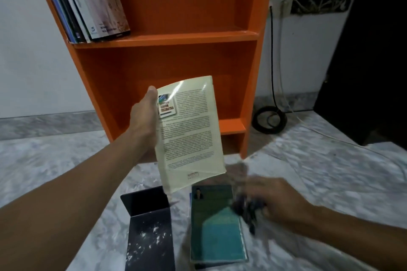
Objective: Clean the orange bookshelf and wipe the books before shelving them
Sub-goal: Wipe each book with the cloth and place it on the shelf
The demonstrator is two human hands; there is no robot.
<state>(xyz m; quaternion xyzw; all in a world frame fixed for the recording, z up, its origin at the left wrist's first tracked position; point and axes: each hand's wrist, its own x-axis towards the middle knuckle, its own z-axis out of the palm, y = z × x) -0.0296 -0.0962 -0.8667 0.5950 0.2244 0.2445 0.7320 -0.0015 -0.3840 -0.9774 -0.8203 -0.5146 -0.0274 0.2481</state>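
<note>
The left hand (144, 116) grips a cream paperback (191, 134) by its left edge at centre frame, thumb on top and text-covered back cover facing up. At lower right the blurred right hand (277, 200) curls its fingers round a dark cloth (244, 209), over a teal book (217, 235) lying on the marble floor (330, 182). A black bookend (149, 226) stands just left of it. Behind stands the orange bookshelf (187, 37), with leaning books (92, 0) at upper left and a coiled black cable (269, 119) beside it.

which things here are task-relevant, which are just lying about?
Job:
orange bookshelf
cream book, held by the left hand
teal book
dark cloth, held by the right hand

Lying about:
black bookend
coiled cable
</note>
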